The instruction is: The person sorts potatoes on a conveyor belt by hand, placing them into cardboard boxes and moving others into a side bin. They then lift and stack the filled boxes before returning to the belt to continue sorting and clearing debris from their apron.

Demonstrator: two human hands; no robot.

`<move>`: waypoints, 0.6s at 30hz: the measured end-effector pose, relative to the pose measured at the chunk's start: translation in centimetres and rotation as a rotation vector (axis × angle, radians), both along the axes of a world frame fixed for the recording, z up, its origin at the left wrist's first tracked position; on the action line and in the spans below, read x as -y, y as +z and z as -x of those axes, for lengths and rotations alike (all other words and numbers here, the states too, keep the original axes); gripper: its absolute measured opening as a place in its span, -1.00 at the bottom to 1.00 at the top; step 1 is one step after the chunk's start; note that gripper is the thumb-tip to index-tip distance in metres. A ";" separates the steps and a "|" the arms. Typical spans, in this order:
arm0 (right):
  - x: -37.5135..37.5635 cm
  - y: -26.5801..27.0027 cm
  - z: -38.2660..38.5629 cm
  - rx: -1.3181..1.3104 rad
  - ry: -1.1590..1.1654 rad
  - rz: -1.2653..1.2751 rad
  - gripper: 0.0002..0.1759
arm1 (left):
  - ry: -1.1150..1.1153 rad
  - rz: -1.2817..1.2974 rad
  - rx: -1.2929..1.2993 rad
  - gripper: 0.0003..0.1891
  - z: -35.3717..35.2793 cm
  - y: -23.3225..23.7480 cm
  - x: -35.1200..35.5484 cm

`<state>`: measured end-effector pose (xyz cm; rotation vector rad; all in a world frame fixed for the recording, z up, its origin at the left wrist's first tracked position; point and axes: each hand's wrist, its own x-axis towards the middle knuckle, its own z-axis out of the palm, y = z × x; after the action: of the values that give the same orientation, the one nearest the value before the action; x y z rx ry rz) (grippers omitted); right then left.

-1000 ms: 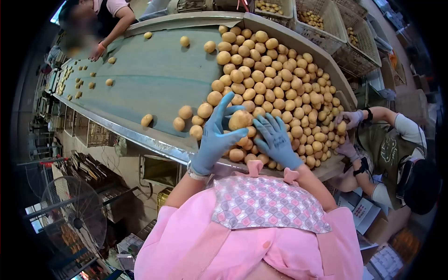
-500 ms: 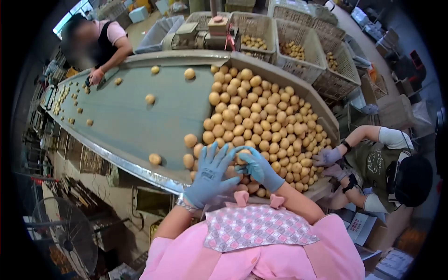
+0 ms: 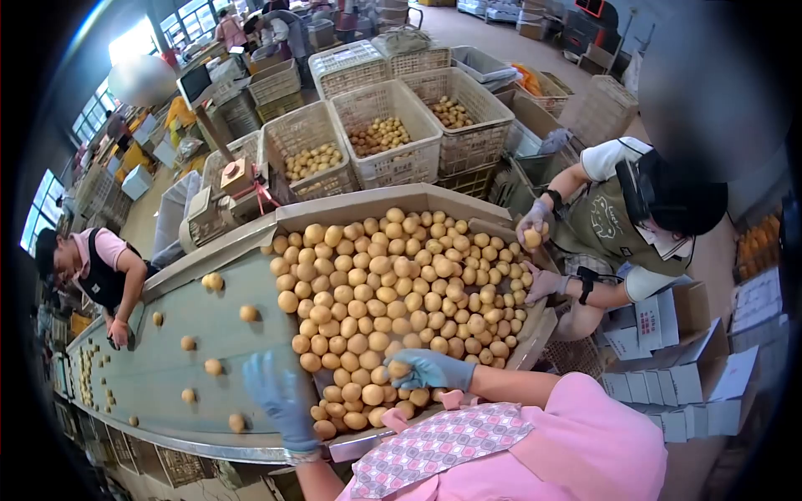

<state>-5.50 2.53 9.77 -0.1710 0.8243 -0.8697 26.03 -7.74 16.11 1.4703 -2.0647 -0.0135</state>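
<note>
A large heap of round, yellow-brown produce (image 3: 368, 292) covers the right part of the sorting table. In a blue glove, my right hand (image 3: 434, 370) is closed round one piece at the near side of the heap. My left hand (image 3: 284, 399), gloved in blue too and blurred, is over the green belt (image 3: 251, 334) left of the heap, its fingers spread and nothing seen in them. Several loose pieces lie on the belt, one (image 3: 237, 422) just left of my left hand.
A co-worker (image 3: 626, 217) at the right holds a piece by the heap's edge. Another person (image 3: 104, 271) works at the belt's far left. Crates (image 3: 384, 134) of produce stand behind the table, a motor (image 3: 213, 213) by its edge. Open cartons (image 3: 677, 367) are at the right.
The view has swung to the right. My hands have moved apart, the left out over the belt. The co-worker at the right has lifted one hand with a piece in it.
</note>
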 end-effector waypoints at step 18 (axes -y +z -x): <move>5.4 2.5 4.5 -0.062 -0.193 0.258 -0.44 | -0.292 -0.176 0.302 -0.54 5.3 -2.2 -0.4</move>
<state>-10.00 -2.91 12.31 -0.3507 0.7928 -1.1576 20.70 -7.30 13.87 1.3205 -2.5682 -0.0962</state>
